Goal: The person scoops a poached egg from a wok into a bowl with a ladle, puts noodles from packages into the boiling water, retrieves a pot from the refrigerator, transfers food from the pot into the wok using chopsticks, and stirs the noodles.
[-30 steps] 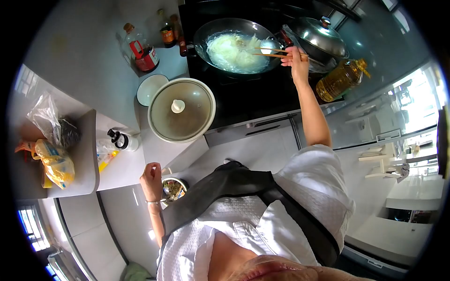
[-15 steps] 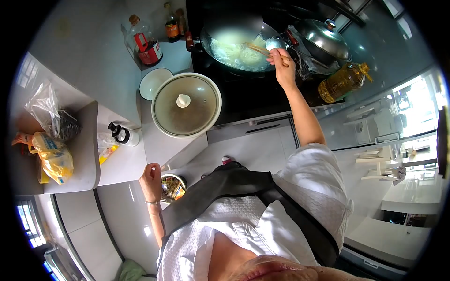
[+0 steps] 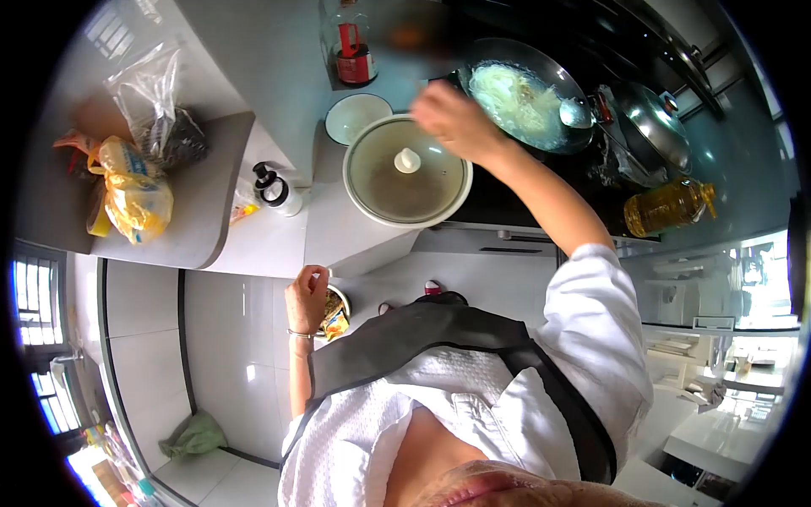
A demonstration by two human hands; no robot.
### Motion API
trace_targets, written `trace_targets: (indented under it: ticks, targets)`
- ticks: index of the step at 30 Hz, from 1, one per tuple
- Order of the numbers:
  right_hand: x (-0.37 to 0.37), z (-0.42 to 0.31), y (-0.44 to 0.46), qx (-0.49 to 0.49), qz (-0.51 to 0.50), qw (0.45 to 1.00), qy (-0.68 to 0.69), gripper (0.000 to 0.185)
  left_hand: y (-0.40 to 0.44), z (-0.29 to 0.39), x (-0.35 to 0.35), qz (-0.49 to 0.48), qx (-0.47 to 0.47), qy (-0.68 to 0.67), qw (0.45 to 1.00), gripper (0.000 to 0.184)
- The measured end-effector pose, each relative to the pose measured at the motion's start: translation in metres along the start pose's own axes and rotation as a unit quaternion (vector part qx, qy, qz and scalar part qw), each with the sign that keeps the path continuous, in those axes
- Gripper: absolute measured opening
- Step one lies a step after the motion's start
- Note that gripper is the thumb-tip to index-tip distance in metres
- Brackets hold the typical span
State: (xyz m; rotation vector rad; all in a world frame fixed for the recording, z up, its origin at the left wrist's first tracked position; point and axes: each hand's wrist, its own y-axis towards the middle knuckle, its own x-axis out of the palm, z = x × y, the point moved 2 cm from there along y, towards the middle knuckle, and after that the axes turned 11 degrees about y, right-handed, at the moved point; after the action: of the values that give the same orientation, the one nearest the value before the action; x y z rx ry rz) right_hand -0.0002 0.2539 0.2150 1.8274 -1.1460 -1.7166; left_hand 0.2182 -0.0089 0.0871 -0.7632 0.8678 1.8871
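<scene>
My right hand (image 3: 448, 118) is over the far rim of the lidded pot (image 3: 380, 182), to the left of the wok. Its fingers are bent and blurred, and no chopsticks can be made out in it. White noodles (image 3: 511, 95) lie in cloudy liquid in the wok (image 3: 562, 72), with a metal ladle (image 3: 576, 113) resting at its right side. My left hand (image 3: 306, 297) hangs low at the left, above a bin, with curled fingers; whether it holds anything is hidden. Next to the pot is a white bowl (image 3: 356, 117).
A red-labelled bottle (image 3: 355, 55) stands behind the bowl. Right of the wok are a lidded pan (image 3: 650, 122) and an oil bottle (image 3: 667, 209). A pump bottle (image 3: 277, 191) and plastic bags (image 3: 135, 190) are at the left. The bin (image 3: 338, 313) stands below the counter.
My right hand has moved left from the wok to the lidded pot, and the chopsticks no longer show. The view has turned, shifting the counter and wok to the right. My left hand remains low.
</scene>
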Motion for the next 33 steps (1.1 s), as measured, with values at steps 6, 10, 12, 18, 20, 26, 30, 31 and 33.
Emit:
trace_targets:
  ticks: [6,10,12,18,20,26,30,31,33]
  targets:
    - [0.169,0.014,0.102,-0.021,-0.194,0.959,-0.204,0.018,-0.03,-0.027,-0.028,0.042,-0.048,0.021,0.998,0.015]
    - [0.236,0.014,0.137,0.093,-0.255,0.935,-0.229,0.027,-0.06,-0.068,-0.048,0.048,-0.127,-0.01,0.991,0.015]
    - [0.261,0.033,0.142,0.255,-0.333,0.891,-0.176,0.034,-0.077,-0.079,-0.046,0.077,-0.176,-0.003,0.981,0.015]
    - [0.295,0.1,0.125,0.35,-0.348,0.859,-0.134,0.03,-0.095,-0.078,-0.021,0.079,-0.184,0.013,0.98,0.014]
    - [0.283,0.103,0.122,0.366,-0.341,0.857,-0.124,0.029,-0.087,-0.069,-0.02,0.077,-0.177,0.008,0.981,0.014]
    - [0.183,0.037,0.125,0.151,-0.354,0.909,-0.159,0.027,-0.035,-0.042,-0.012,0.02,-0.073,0.038,0.996,0.017]
    - [0.09,-0.015,0.078,0.022,-0.158,0.985,-0.061,0.008,0.001,-0.003,0.012,-0.044,-0.061,0.032,0.997,0.019]
    - [0.062,-0.029,0.056,0.007,-0.067,0.998,0.016,0.01,0.012,0.003,0.02,-0.065,-0.03,-0.027,0.997,0.02]
    - [0.01,-0.043,0.004,0.064,0.031,0.988,0.139,0.015,0.038,0.015,0.035,-0.135,0.001,-0.132,0.982,0.028]
